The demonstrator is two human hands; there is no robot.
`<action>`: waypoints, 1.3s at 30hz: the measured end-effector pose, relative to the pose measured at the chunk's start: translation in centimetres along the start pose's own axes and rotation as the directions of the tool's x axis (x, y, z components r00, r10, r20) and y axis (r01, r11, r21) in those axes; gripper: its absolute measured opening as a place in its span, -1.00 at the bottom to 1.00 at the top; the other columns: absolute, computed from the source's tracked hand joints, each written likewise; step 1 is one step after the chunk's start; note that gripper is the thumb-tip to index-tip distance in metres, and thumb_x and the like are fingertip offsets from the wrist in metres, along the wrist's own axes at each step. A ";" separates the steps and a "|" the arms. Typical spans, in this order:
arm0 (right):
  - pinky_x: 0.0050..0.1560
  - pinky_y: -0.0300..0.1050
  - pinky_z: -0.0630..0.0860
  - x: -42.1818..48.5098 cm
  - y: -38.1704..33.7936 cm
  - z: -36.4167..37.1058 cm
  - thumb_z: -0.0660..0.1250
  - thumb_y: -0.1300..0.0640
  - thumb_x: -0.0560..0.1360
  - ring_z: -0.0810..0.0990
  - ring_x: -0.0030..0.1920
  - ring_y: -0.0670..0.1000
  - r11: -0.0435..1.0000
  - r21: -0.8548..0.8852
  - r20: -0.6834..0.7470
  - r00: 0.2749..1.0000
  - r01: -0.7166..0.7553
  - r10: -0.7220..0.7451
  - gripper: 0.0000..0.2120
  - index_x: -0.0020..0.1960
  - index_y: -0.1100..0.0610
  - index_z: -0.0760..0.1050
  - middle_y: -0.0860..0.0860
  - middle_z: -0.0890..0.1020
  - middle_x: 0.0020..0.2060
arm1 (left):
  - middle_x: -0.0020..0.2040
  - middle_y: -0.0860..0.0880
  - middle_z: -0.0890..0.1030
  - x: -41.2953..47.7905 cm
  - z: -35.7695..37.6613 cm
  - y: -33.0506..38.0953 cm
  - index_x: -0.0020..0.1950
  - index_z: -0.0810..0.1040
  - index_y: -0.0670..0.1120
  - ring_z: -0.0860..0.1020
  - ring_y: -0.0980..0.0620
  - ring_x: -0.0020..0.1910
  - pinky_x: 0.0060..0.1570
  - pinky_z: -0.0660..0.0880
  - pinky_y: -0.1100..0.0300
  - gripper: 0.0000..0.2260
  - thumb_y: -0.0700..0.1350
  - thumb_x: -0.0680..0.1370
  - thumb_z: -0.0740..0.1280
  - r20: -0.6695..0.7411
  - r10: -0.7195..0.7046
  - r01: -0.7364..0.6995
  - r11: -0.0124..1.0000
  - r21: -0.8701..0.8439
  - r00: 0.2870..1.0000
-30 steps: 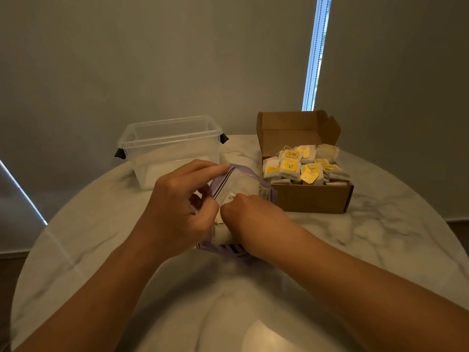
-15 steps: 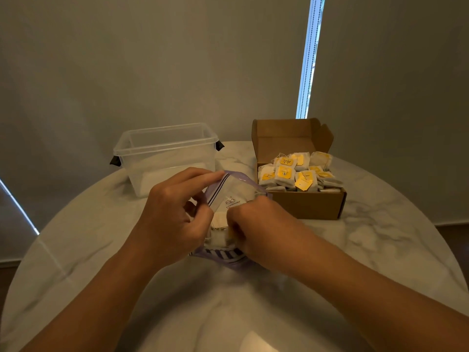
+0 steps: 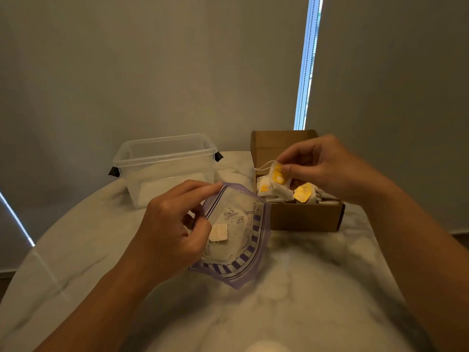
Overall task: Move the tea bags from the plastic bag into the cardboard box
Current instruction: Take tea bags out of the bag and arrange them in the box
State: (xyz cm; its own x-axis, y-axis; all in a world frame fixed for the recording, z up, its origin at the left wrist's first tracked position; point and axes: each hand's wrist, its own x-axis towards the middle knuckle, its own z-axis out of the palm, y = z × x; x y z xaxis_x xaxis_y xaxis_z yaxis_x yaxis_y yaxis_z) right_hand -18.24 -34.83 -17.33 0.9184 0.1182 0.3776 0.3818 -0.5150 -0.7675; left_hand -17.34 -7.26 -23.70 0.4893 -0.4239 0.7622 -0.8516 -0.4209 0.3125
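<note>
Open purple-striped plastic bag (image 3: pixel 243 252) beside cardboard box (image 3: pixel 304 217) w/ yellow-tagged tea bags (image 3: pixel 276 194) piled inside.

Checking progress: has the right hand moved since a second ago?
Yes. The right hand left the plastic bag and now pinches a tea bag over the cardboard box.
</note>
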 end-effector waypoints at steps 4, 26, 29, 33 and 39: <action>-0.12 -0.07 0.67 3.6 2.4 0.1 0.41 0.26 0.49 0.71 -0.17 0.03 0.988 -0.147 -0.038 0.999 -0.044 0.039 -0.86 0.02 0.11 0.65 0.03 0.71 -0.16 | 0.11 0.09 0.58 0.0 0.0 -0.2 0.29 0.56 -0.14 0.56 0.15 0.01 -0.25 0.54 0.44 -0.60 -0.06 0.50 0.21 0.006 0.015 -0.015 1.000 -0.012 1.000; -0.17 -0.21 0.52 9.9 5.0 3.4 0.41 0.30 0.48 0.56 -0.13 -0.01 0.656 -0.755 0.038 0.998 -0.005 0.052 -0.85 0.04 0.20 0.66 0.09 0.65 -0.05 | 0.12 0.28 0.50 0.0 0.1 -0.2 0.29 0.52 -0.02 0.54 0.17 0.09 -0.20 0.53 0.48 -0.62 0.01 0.51 0.19 -0.019 -0.002 0.002 1.000 -0.028 1.000; -0.24 -0.23 0.48 9.6 5.0 3.2 0.40 0.27 0.50 0.56 -0.14 -0.01 0.664 -0.747 0.000 1.000 -0.016 0.024 -0.87 0.03 0.18 0.66 0.06 0.64 -0.06 | 0.12 0.27 0.50 0.0 0.1 -0.3 0.29 0.52 -0.02 0.53 0.15 0.09 -0.19 0.53 0.48 -0.62 0.01 0.51 0.18 -0.022 -0.001 0.000 1.000 -0.026 1.000; -0.06 -0.01 0.63 9.0 3.8 2.8 0.39 0.19 0.52 0.62 -0.12 -0.01 0.677 -0.734 0.063 0.998 0.052 -0.008 -0.87 0.03 0.12 0.69 0.01 0.69 -0.10 | 0.12 0.23 0.52 -0.1 0.1 -0.3 0.30 0.52 -0.02 0.53 0.13 0.11 -0.19 0.53 0.48 -0.62 0.02 0.51 0.18 -0.016 -0.006 0.006 1.000 -0.020 1.000; 0.11 0.00 0.46 7.9 3.4 2.9 0.38 0.05 0.52 0.56 0.05 -0.01 0.554 -0.832 0.138 0.980 0.034 0.146 -0.85 0.07 0.00 0.65 -0.10 0.65 0.00 | 0.12 0.25 0.51 0.0 0.1 -0.2 0.30 0.50 -0.01 0.54 0.17 0.05 -0.21 0.52 0.49 -0.62 -0.02 0.50 0.18 -0.009 0.004 -0.004 1.000 -0.020 1.000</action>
State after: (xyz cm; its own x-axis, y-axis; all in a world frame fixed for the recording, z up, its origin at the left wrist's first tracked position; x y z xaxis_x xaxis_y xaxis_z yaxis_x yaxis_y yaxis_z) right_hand -9.41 -33.19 -18.51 0.9699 0.1571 0.1863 0.1564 -0.9875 0.0188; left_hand -17.15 -7.23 -23.79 0.4840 -0.4184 0.7685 -0.8572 -0.4032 0.3204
